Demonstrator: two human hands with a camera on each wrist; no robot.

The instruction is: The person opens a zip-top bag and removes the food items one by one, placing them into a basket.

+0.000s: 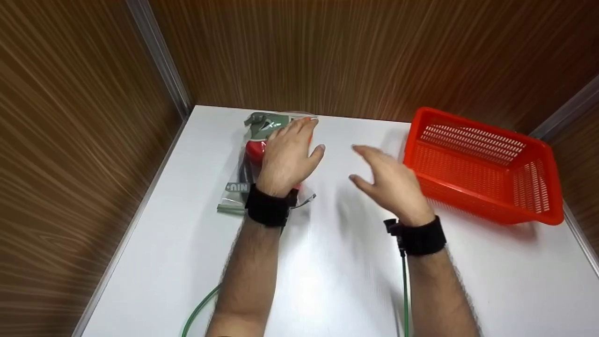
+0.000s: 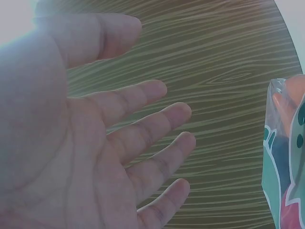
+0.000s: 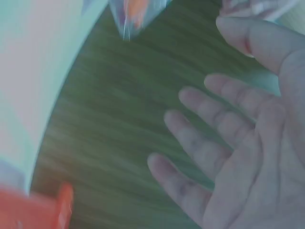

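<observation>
While your left hand (image 1: 286, 157) hovers, fingers spread and holding nothing, over the plastic bag (image 1: 252, 159) at the table's (image 1: 327, 262) far left, your right hand (image 1: 388, 182) is equally open; grabbing one-handed could let the slippery bag slide away.

Glossy clear plastic bag (image 1: 262, 159), perforated plastic basket (image 1: 486, 164), wood-grain walls (image 1: 70, 140).
</observation>
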